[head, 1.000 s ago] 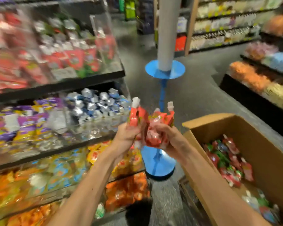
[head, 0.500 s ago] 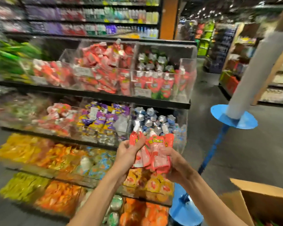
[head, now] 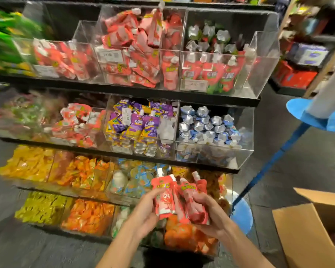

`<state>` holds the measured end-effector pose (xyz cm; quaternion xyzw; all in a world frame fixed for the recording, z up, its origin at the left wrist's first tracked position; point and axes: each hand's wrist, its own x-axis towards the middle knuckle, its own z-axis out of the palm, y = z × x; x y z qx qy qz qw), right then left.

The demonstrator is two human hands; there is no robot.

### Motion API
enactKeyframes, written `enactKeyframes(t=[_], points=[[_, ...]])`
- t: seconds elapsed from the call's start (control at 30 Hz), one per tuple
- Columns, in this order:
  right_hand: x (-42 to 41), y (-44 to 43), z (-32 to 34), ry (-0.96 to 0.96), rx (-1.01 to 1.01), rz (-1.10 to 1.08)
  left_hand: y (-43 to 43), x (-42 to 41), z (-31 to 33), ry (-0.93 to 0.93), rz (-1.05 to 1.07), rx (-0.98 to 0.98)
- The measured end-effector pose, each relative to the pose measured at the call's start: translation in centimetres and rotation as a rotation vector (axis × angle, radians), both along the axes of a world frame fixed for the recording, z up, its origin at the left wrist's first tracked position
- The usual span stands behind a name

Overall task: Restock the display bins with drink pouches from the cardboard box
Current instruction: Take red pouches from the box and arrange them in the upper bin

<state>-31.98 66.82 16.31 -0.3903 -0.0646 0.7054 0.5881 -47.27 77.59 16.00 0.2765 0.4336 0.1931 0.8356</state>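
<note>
Left hand (head: 143,217) and right hand (head: 213,217) grip fanned red pouches (head: 163,200); one may slip before reaching top shelf's middle bin (head: 85,33).

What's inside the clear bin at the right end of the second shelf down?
Silver-and-blue pouches, crimped silver ends up. They cover whatever lies lower in the bin.

Red drink pouches (head: 163,199) with white spouts, held upright before clear display bins (head: 264,74) of stocked pouches; open cardboard box (head: 298,235) lower right
</note>
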Motion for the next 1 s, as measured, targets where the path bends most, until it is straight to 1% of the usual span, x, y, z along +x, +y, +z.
enactKeyframes(t=[0.1, 0.2, 0.27, 0.33, 0.43, 0.53, 0.67, 0.8, 0.87, 0.97, 1.0], points=[[-1.8, 2.7, 0.5, -0.001, 0.061, -0.108, 3.1, -1.6, 0.1, 0.013, -0.088, 0.057], [-3.7, 7.8, 3.5, -0.015, 0.166, -0.156, 8.1, -2.9, 2.7, -0.050, -0.112, 0.174], [-4.5, 11.5, 5.5, -0.075, 0.203, -0.129, 12.0, -3.6, 4.8, -0.053, -0.047, 0.280], [-5.0, 15.2, 7.7, -0.143, 0.182, -0.103, 15.5, -4.4, 7.2, -0.073, 0.049, 0.355], [-6.1, 19.9, 10.3, -0.193, 0.217, -0.027, 18.9, -6.4, 10.2, -0.066, 0.147, 0.475], [-7.7, 23.7, 12.7, -0.185, 0.304, 0.049, 21.3, -8.0, 12.4, -0.096, 0.228, 0.585], [-9.3, 28.4, 15.0, -0.152, 0.439, 0.126, 24.3, -10.0, 14.9, -0.071, 0.315, 0.700], [-11.6, 32.8, 16.9, -0.191, 0.511, 0.147, 27.3, -13.2, 17.7, -0.005, 0.223, 0.821], [-12.9, 34.7, 18.2, -0.203, 0.521, 0.132, 29.5, -15.2, 19.0, 0.009, 0.152, 0.919], [-14.4, 37.9, 20.2, -0.209, 0.498, 0.130, 33.1, -17.8, 20.7, 0.137, 0.094, 1.078], [-15.0, 39.0, 20.7, -0.167, 0.490, 0.156, 34.1, -18.4, 21.2, 0.176, 0.099, 1.109]])
